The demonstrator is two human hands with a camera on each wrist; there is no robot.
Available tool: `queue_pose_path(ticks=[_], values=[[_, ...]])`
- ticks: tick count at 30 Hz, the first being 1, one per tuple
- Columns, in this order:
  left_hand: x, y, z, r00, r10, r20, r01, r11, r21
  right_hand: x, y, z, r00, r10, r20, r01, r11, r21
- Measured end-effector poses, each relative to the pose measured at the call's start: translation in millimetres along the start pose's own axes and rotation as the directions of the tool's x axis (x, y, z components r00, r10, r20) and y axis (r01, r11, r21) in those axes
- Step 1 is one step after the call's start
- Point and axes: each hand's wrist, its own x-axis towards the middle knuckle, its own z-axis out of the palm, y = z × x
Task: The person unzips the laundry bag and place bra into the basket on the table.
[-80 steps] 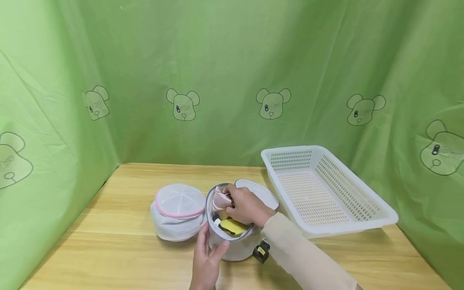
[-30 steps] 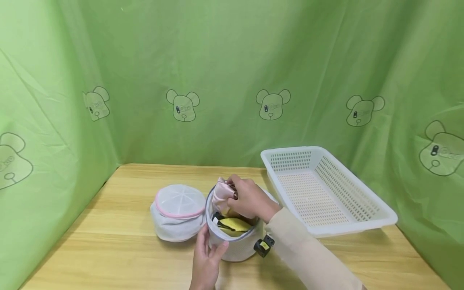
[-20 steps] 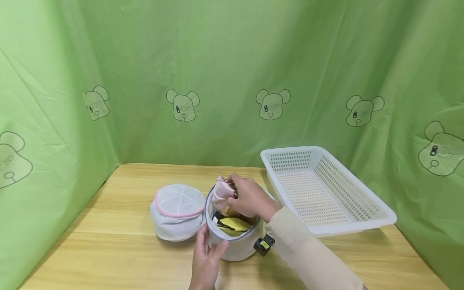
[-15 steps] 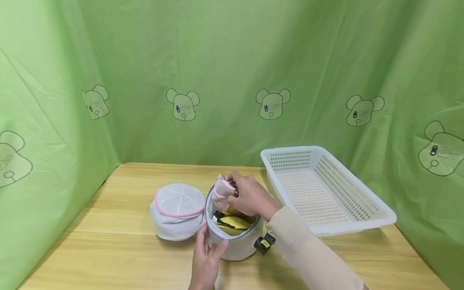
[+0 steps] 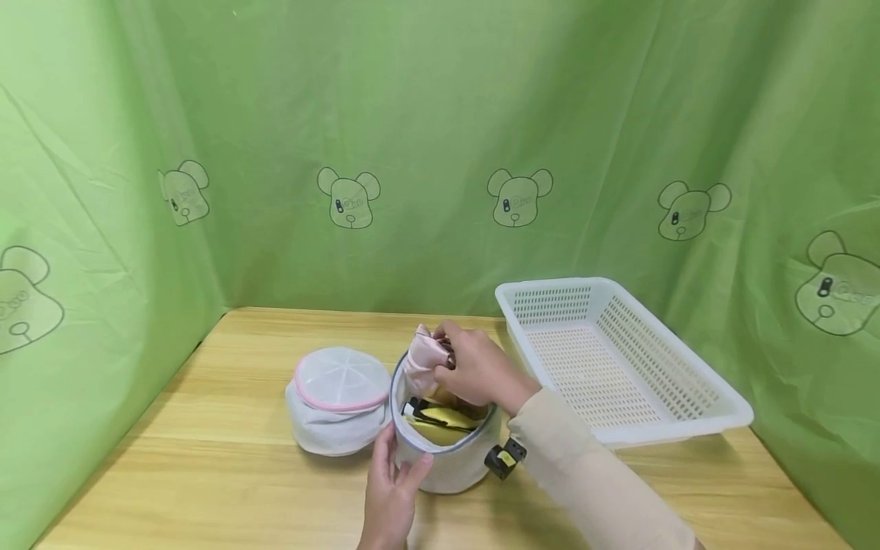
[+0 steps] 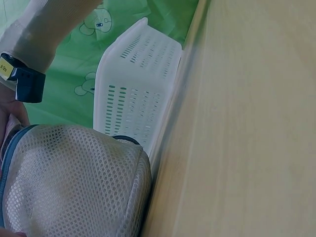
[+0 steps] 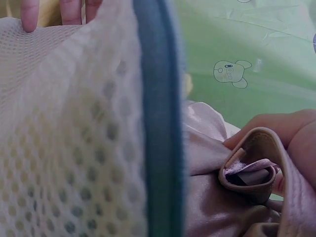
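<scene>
My left hand (image 5: 390,496) holds a white mesh laundry bag (image 5: 454,472) at its near left side, thumb just below the blue-grey zip rim. The bag stands upright, its top unzipped. Over the opening, my right hand (image 5: 477,370) pinches a pink satin garment (image 5: 422,363), part of it above the rim and the lower part inside. Up close in the right wrist view, a stitched satin strap (image 7: 289,182) loops by the fingers. A yellow cloth item with black trim (image 5: 447,418) lies in the bag. In the left wrist view the mesh wall (image 6: 74,182) hides the contents.
A second white mesh laundry bag (image 5: 337,435) with a pink-edged lid stands to the left, close beside the first. At the back right, a white perforated plastic basket (image 5: 670,435) sits on the wooden table (image 5: 227,473). Green curtains (image 5: 426,260) surround the table.
My right hand has risen a little and drawn the pink garment higher out of the bag. The yellow item inside has shifted and folded. My left hand stays in place.
</scene>
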Motion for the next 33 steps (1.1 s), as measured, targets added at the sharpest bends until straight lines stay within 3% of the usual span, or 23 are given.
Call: queue_pose_path(ticks=[14, 33], values=[[1.6, -3.0, 2.6, 0.995, -0.056, -0.083, 0.062, 0.995, 0.079, 0.8, -4, -8, 0.999, -0.030, -0.044, 0.030, 1.000, -0.002], [1.9, -3.5, 1.9, 0.995, -0.060, -0.075, 0.064, 0.996, 0.060, 0.9, -4, -14, 0.996, -0.042, -0.081, 0.042, 0.999, 0.002]])
